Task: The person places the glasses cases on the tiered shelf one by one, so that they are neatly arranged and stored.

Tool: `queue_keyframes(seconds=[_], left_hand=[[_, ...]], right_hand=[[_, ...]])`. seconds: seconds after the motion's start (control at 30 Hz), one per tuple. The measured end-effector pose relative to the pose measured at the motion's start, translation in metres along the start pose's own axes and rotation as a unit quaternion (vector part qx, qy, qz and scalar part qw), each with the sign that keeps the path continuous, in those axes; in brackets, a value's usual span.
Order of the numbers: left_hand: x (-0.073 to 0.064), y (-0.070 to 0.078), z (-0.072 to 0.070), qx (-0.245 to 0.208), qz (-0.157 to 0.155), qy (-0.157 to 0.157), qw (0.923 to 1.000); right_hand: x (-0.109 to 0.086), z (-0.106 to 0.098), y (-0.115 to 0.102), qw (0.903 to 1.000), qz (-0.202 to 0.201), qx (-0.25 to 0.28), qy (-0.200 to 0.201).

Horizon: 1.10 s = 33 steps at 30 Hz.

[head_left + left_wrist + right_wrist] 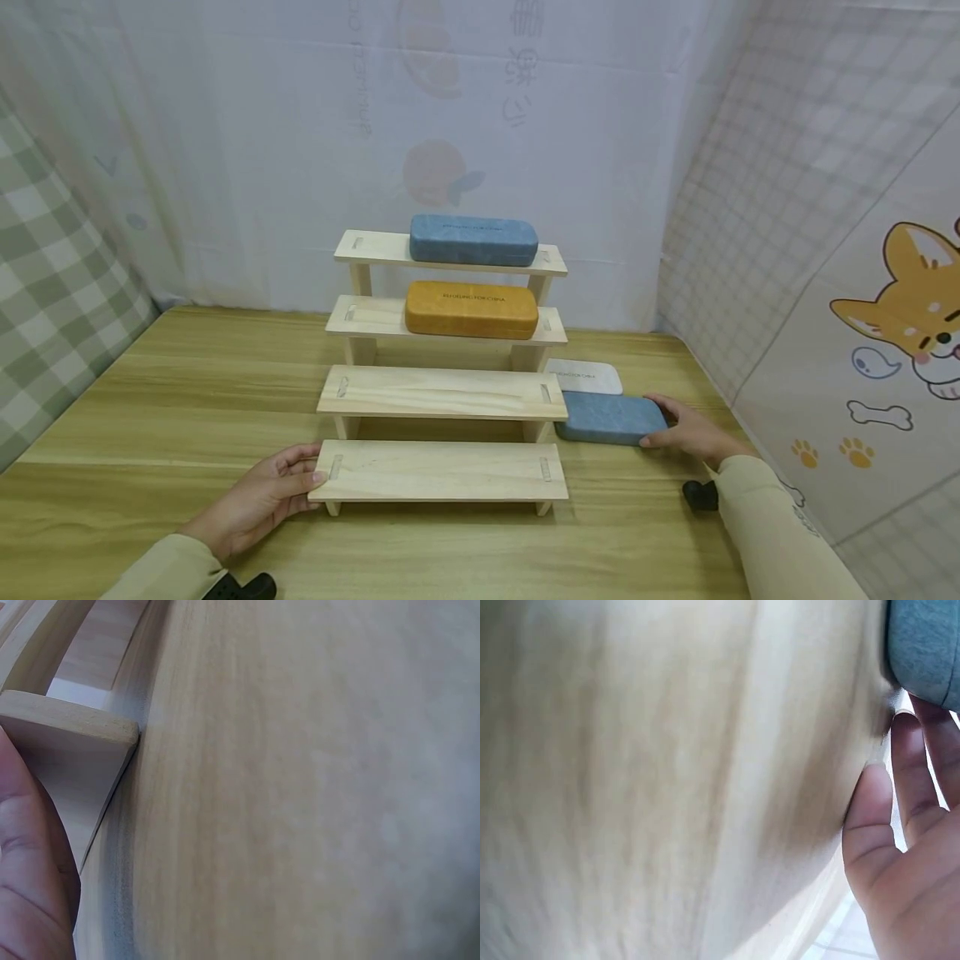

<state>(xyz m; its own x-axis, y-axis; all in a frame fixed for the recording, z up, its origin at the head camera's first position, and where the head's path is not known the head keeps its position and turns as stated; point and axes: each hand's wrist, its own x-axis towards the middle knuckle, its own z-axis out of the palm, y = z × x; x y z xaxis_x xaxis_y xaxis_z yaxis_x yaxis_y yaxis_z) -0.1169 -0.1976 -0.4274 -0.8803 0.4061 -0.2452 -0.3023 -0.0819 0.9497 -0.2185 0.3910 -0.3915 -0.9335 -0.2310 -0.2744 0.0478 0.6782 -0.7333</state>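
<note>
A pale wooden four-step display stand point(442, 471) stands on the table. At the left end of its lowest step, my left hand point(266, 496) holds the edge, thumb on top; in the left wrist view its fingers point(30, 862) lie beside a wooden end piece. My right hand point(690, 433) grips the right end of a blue glasses case point(611, 418) lying right of the stand, thumb at the front corner and fingers at the back. The right wrist view shows only that case's end point(926, 652). Another blue case point(474, 242) sits on the top step, an orange one point(472, 310) below it.
A white case point(592, 377) with printed lettering lies behind the gripped blue one, partly hidden by the stand. The wood-grain table point(187, 383) meets a white curtain point(262, 167) at the back and a patterned wall cloth point(787, 275) at the right.
</note>
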Motion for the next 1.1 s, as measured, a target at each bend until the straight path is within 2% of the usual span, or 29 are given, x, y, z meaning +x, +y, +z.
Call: queue_keyframes(seconds=[0.3, 0.93, 1.1], left_hand=[[-0.001, 0.000, -0.001, 0.001, 0.004, -0.007, 1.0000], [0.000, -0.001, 0.000, 0.003, 0.008, -0.001, 1.0000], [0.000, 0.000, 0.001, 0.004, 0.007, 0.001, 1.0000]], right_hand=[[-0.002, 0.001, -0.003, 0.9996, -0.024, 0.001, 0.017], [-0.014, 0.004, -0.009, 0.9982, -0.005, -0.024, 0.054], [-0.018, 0.002, -0.007, 0.9985, 0.004, -0.025, 0.048]])
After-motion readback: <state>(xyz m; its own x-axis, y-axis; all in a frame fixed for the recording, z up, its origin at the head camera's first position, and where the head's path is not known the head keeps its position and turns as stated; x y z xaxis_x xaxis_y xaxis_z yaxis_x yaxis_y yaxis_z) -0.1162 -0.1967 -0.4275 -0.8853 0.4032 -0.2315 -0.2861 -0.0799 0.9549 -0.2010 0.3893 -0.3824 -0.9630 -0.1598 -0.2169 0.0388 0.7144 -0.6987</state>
